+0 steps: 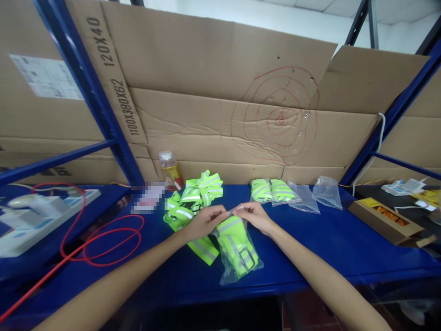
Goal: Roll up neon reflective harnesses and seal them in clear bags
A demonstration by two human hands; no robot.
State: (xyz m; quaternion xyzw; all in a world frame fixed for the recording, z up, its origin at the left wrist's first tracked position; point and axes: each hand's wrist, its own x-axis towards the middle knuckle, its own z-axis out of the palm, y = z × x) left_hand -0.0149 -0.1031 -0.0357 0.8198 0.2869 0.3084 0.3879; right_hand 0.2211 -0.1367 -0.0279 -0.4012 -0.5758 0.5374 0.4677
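A clear plastic bag [227, 271] holds a folded neon-yellow reflective belt [237, 246] with a dark buckle showing through. Both hands pinch the bag's top edge: my left hand [206, 223] at its left part, my right hand [255, 217] at its right part, fingertips close together. The bag's lower end points toward me over the blue shelf. Behind and beside my left hand lies a loose heap of reflective belts [203, 188], one strap running out below the wrist. The fingertips hide part of the bag's opening.
Two bagged belts [270, 191] lie at the back, beside flat clear bags [303, 198]. A bottle [171, 171] stands by the cardboard wall [206, 128]. Red cable [113, 230] and a power strip [20, 234] are left; an open cardboard box [386, 220] sits right. Blue posts flank the shelf.
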